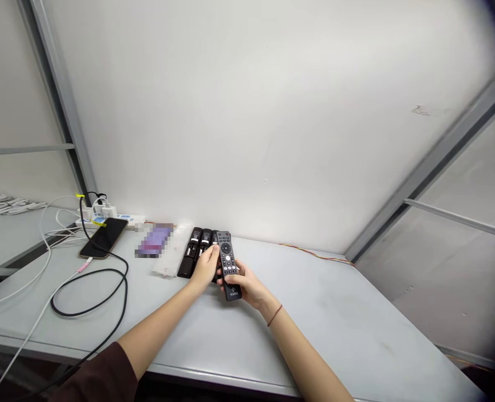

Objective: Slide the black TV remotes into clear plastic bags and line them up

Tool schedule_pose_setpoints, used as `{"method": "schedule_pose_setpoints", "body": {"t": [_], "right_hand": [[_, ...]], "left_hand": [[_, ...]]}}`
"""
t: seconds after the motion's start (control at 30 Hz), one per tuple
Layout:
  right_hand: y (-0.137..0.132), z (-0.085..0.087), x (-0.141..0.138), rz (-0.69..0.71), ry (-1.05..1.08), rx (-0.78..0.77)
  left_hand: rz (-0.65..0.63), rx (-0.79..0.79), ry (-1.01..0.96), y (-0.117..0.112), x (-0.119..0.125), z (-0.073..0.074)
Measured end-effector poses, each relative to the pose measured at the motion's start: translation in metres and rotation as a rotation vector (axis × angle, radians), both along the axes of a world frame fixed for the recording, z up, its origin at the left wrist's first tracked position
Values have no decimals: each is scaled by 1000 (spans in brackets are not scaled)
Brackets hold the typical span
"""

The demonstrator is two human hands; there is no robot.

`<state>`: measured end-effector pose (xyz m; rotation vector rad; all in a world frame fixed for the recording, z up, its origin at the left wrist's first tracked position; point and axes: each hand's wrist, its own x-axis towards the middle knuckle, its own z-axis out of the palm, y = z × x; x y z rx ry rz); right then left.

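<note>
A black remote control with its buttons facing up is held over the grey table. My right hand grips its lower end from below, thumb on the front. My left hand closes on its left edge, thumb near the upper buttons. Just left of it, two more black remotes lie side by side with their backs up and battery bays showing. A clear plastic bag lies next to those.
A phone on a black cable lies at the left, by a white power strip with chargers. A purple blurred item sits beside the bag. White cables trail over the left edge. The white wall stands close behind.
</note>
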<state>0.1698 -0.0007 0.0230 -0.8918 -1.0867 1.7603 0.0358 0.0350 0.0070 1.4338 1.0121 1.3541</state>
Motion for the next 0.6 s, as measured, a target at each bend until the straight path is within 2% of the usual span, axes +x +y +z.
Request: {"method": "schedule_pose_setpoints", "body": {"t": [0.1,0.17,0.2,0.27,0.33,0.4,0.47,0.6], "right_hand": [[-2,-1,-5,-41,-25,-1],[-1,-1,-5,-98,-47,-8],[0,-1,-5,-124,-50,-8],[2,0,-2,-179,-42,-7],[4,0,0,-220,-33,-9],[4,1,2,-235,-39,-8],[4,1,2,-230,-61,-8],[2,3,0,-202,-79,-9]], "left_hand": [[-48,192,317,1,-7,7],[47,331,536,8,-22,14],[154,348,642,13,-33,17],[391,242,853,24,-57,21],[585,30,1065,34,-80,20],[581,-165,1186,41,-97,16],[529,-272,1233,44,-107,12],[503,-279,1228,47,-110,4]]}}
